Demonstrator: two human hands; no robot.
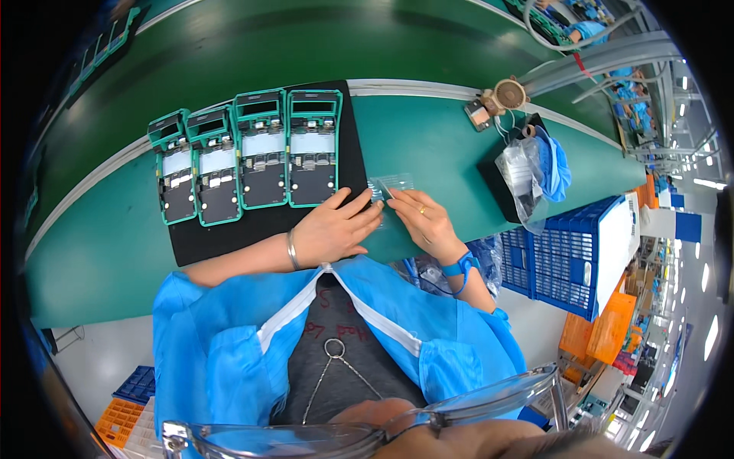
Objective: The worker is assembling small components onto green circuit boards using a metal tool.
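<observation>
My left hand [332, 228] lies flat with its fingers stretched over the right edge of a black mat [260, 229]. Its fingertips touch or nearly touch a clear plastic sheet [401, 182] on the green table. Beside them, my right hand [424, 223] is closed in a pinch over the same sheet. A thin pale sliver shows at its fingertips, too small to name. Several green-framed device housings [313, 149] with black circuit boards and white panels stand in a row on the mat, left of my hands.
To the right, a black box [501, 187] holds clear plastic bags and blue cloth. A small brown fan [508, 95] stands behind it. A blue crate [562, 256] is beside the table at right. Beyond the table's far rail runs a green belt [397, 46].
</observation>
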